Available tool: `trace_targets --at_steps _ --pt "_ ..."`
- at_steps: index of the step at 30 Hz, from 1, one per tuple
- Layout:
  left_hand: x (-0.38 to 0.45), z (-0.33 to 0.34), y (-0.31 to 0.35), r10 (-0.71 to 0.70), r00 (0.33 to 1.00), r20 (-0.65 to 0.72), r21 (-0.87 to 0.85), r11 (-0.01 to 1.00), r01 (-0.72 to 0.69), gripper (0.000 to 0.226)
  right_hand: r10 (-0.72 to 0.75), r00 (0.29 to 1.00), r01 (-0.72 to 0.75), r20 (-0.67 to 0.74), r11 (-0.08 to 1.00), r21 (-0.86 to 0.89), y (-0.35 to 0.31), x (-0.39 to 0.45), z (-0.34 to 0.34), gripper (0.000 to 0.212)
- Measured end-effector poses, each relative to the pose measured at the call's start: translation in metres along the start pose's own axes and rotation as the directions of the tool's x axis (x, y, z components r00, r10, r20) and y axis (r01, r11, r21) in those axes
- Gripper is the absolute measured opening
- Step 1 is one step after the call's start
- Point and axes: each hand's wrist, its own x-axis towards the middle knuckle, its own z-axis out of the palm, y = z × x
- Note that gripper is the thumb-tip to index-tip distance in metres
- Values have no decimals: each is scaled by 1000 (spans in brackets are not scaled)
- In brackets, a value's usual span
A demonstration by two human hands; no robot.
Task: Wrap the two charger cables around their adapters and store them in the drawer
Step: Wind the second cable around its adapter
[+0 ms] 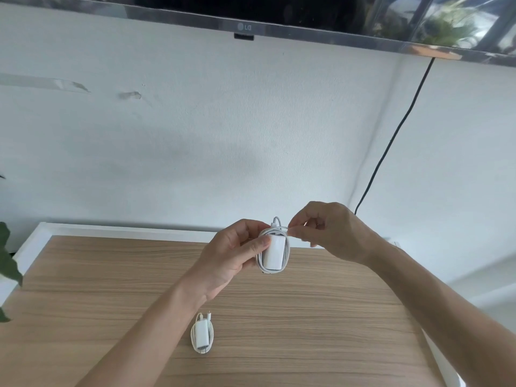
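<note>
- Count: two white chargers in view, each an adapter with its cable coiled around it; two bare hands; one wood-grain tabletop (321, 317) with a white rim; one wall-mounted screen (279, 12); one black cord (396, 132) running down the wall at right.
- Held adapter (275, 252): above the table, mid-frame, not touching the surface. Long axis runs near to far in the view, slightly tilted. Held cable (287, 256) loops lengthwise around the body in several turns; a small loop stands up at the far end.
- Left hand (237, 261): grasps the held adapter from its left side, thumb pressed on the front face, fingers behind.
- Right hand (329, 233): thumb and forefinger pinch the free end of the held cable at the adapter's far right corner; remaining fingers curled in.
- Second adapter (201, 335): lies flat on the tabletop, nearer the camera and left of the held one, well apart from both hands. Long axis also near to far. Second cable (193, 337) is wound around it; its connector tip sticks out at the far end, pointing away.
- Writing: "LG" readable on the lower bezel of the screen. No legible marking on either adapter.
- Green leaves (8, 261) at the left edge.
</note>
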Motion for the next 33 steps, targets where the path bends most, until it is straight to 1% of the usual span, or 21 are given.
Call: trace_targets --at_steps 2,3,4,6,8,9,11,13,14,16,18,19,21,23,24,26,28,31,33 --pt "0 1 0 -2 1000 -15 46 999 2 36 9 1000 -10 -24 999 -39 0 -2 0 5" --pt "0 2 -1 -6 1000 -27 66 998 8 39 -11 999 8 -52 999 -54 0 -3 0 4" --pt "1 3 -1 -9 999 -44 94 995 13 40 -52 995 46 -83 996 -77 -1 -5 0 4" --pt "2 5 -2 -5 996 -88 177 984 21 43 -185 975 161 -121 969 -187 -3 -7 2 6" --pt "4 6 -6 -8 994 -107 231 972 33 43 -313 940 261 -138 917 -300 -2 -9 7 11" --pt "5 7 -7 -10 994 -109 246 968 37 40 -352 922 287 -160 900 -327 -1 -9 9 11" --pt "6 7 -9 -30 995 -90 253 966 52 41 -377 899 291 -222 894 -340 2 -7 13 10" --pt "8 7 -11 -81 994 -67 252 963 95 53 -362 896 269 -258 903 -336 4 -6 16 9" --pt "9 7 -12 -111 992 -52 248 961 121 55 -350 900 260 -262 910 -323 5 -5 18 9" --pt "10 10 -14 -150 989 -8 197 969 149 44 -295 919 225 -260 937 -267 8 -5 22 11" --pt "11 15 -15 -184 983 11 118 976 181 34 -180 953 145 -243 977 -156 10 -6 25 15" --pt "10 16 -16 -204 979 17 78 976 202 36 -112 968 99 -226 993 -69 10 -7 26 15" --pt "10 15 -18 -229 972 46 1 973 230 48 26 980 1 -196 991 134 8 -8 27 14" --pt "10 12 -21 -238 969 70 -72 967 243 58 151 972 -87 -179 942 324 6 -11 26 11" --pt "10 10 -24 -238 968 76 -105 964 245 60 197 965 -115 -175 912 394 5 -11 26 10" --pt "12 8 -29 -231 969 91 -149 959 243 57 247 951 -137 -187 877 461 6 -13 29 9" --pt "13 9 -33 -221 970 102 -159 959 236 57 267 939 -128 -217 857 499 6 -14 34 7" --pt "15 12 -34 -207 976 61 -155 964 214 64 311 913 -87 -263 779 620 4 -14 39 5" --pt "16 12 -34 -200 979 34 -177 963 203 62 343 897 -67 -277 727 683 4 -14 39 7"
